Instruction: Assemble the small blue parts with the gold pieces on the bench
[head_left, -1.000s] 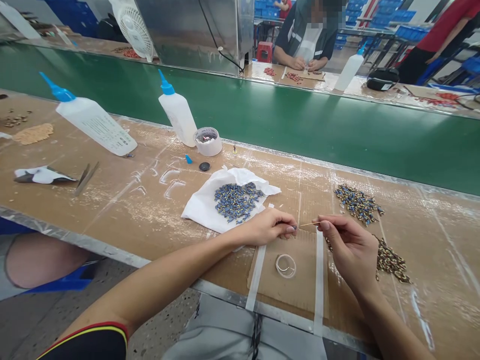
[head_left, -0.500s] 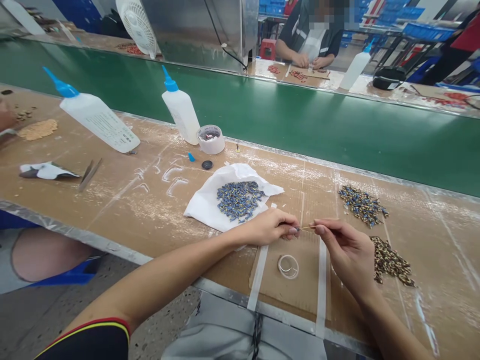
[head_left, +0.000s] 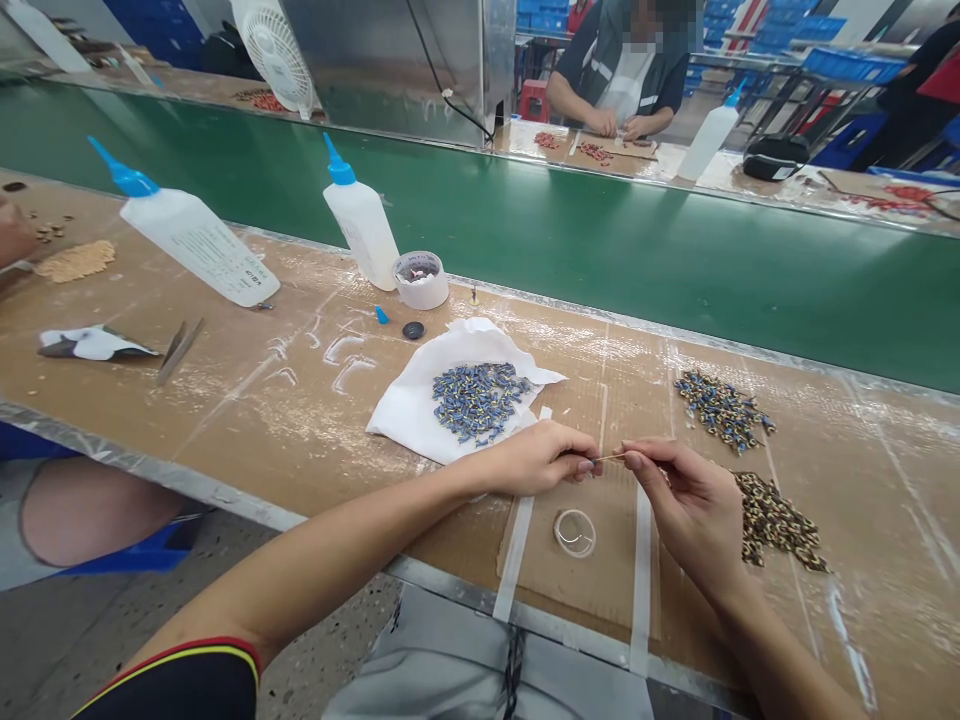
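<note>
My left hand (head_left: 551, 457) pinches a small blue piece (head_left: 595, 461), mostly hidden by the fingertips. A thin wooden stick (head_left: 613, 457) is pinched in my right hand (head_left: 679, 490), its tip touching or very near that piece. Just beyond my left hand, a white sheet (head_left: 405, 405) bears a pile of small blue-and-yellow pieces (head_left: 480, 402). To the right lie a heap of blue pieces with dark and gold parts (head_left: 721, 408) and a heap of dark-and-gold pieces (head_left: 784, 525). Below my hands, a small clear round dish (head_left: 575, 534) rests on a taped cardboard sheet (head_left: 585, 590).
Two white bottles with blue nozzles, one tilted (head_left: 199, 245) and one steeper (head_left: 364, 225), stand beyond a tape roll (head_left: 421, 282). Tweezers (head_left: 180, 352) lie left. A green conveyor belt (head_left: 600, 255) runs behind. Across it a co-worker (head_left: 619, 80) sits; another person's hand (head_left: 13, 235) shows far left.
My right hand has shifted very slightly left with the stick. My left hand keeps its place, still pinching the small blue piece.
</note>
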